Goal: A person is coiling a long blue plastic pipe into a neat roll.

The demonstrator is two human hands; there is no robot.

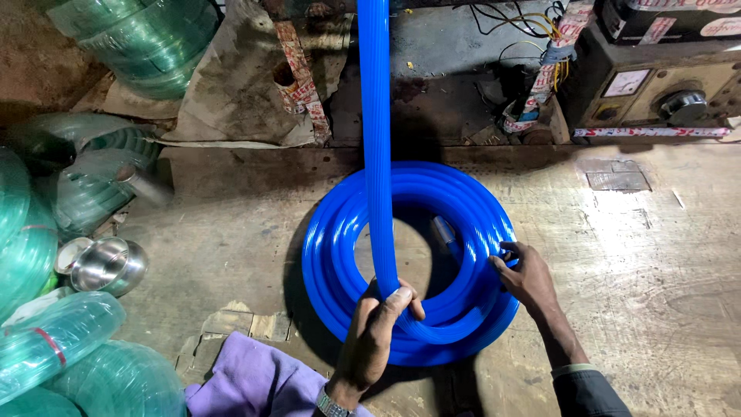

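Blue hose coil (pixel 340 255) mostly wound | left hand (pixel 374 332) clamped on incoming hose length (pixel 376 116) | right hand (pixel 525 274) pressing coil, fingers curled | length left unwound

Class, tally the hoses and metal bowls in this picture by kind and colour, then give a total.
Blue ribbed plastic hose coil: 1
Green translucent plastic hose coils: about 6, some cut off
Shiny round steel bowls: 2
Total: about 9
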